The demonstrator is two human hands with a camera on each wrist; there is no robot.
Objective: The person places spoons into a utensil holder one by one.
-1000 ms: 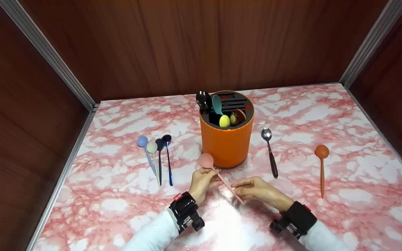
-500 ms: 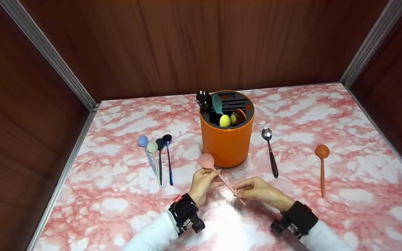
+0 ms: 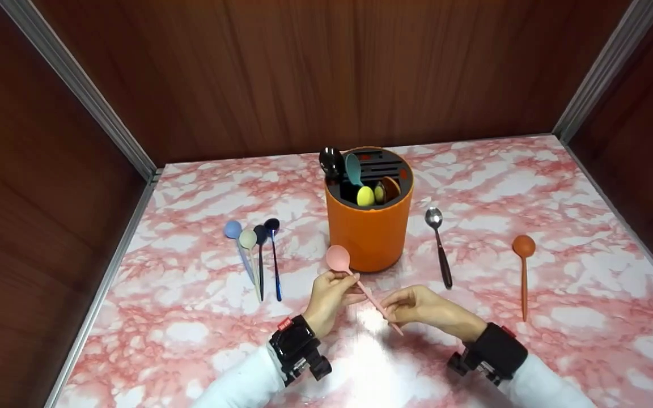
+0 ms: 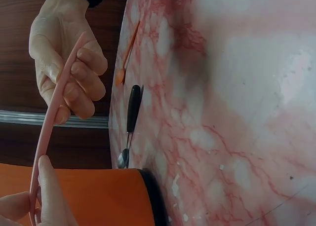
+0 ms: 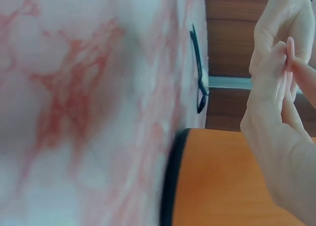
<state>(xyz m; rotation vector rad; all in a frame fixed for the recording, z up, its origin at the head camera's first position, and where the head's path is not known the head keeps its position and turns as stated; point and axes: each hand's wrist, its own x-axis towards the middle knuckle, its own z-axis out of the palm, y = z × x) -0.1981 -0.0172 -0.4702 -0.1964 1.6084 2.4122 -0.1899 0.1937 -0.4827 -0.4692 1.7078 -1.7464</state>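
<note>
A pink spoon (image 3: 338,258) with a long thin handle is held slantwise over the table, in front of the orange utensil holder (image 3: 367,241). Thumb and fingers of my left hand (image 3: 326,300) pinch it just below the bowl. Toward the handle's tail end, my right hand (image 3: 431,311) grips it, and the tip sticks out past the fingers. In the left wrist view the handle (image 4: 54,105) runs from the left fingers up to the curled right fingers. The right wrist view shows the handle end (image 5: 290,51) between finger and thumb.
Several spoons, black, teal and yellow (image 3: 365,196) among them, stand in the holder. To the left lie a blue spoon (image 3: 233,229), a cream spoon (image 3: 247,238) and two dark ones. A metal spoon (image 3: 433,217) and an orange spoon (image 3: 524,246) lie right.
The pink spoon has shifted slightly right, its bowl a little higher. My right fingers have come in closer around the handle. Everything on the table stays put.
</note>
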